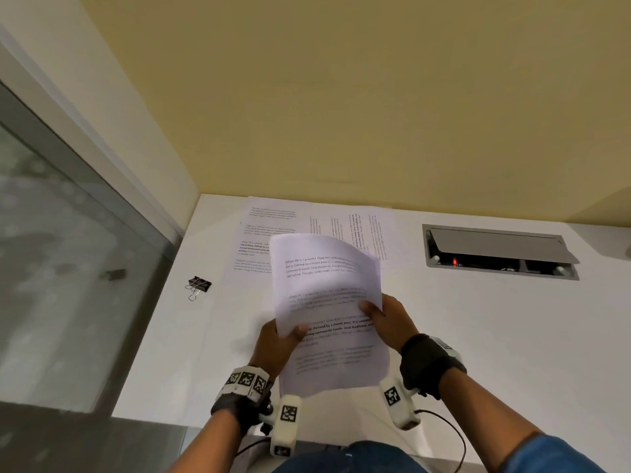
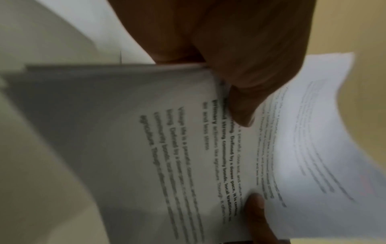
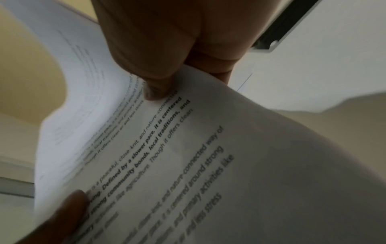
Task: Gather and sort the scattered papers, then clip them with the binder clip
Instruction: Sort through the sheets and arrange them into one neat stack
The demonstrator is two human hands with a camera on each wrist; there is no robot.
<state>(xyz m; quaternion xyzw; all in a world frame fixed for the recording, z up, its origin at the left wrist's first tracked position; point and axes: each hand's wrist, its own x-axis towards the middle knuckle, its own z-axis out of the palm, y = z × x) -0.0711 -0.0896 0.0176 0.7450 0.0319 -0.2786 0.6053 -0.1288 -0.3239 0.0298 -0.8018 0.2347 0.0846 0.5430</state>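
Both hands, our left hand [image 1: 276, 343] and right hand [image 1: 382, 319], pinch the held sheets [image 1: 327, 302]. Two more papers [image 1: 259, 240] lie straight ahead on the worktop [image 1: 478, 336]; the binder clip [image 1: 199, 285] sits left, nearer our left hand.

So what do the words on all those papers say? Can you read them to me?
Held papers, bold lines: "Defined by a slower pace, it is centered" and "community bonds, local traditions, and"
Held papers, lines below: "nature-connected way of", "centered around strong", "primary activities like", "and less stress"
Sheets on the table: too small to read.
Wrist tags: patterns only, no words.
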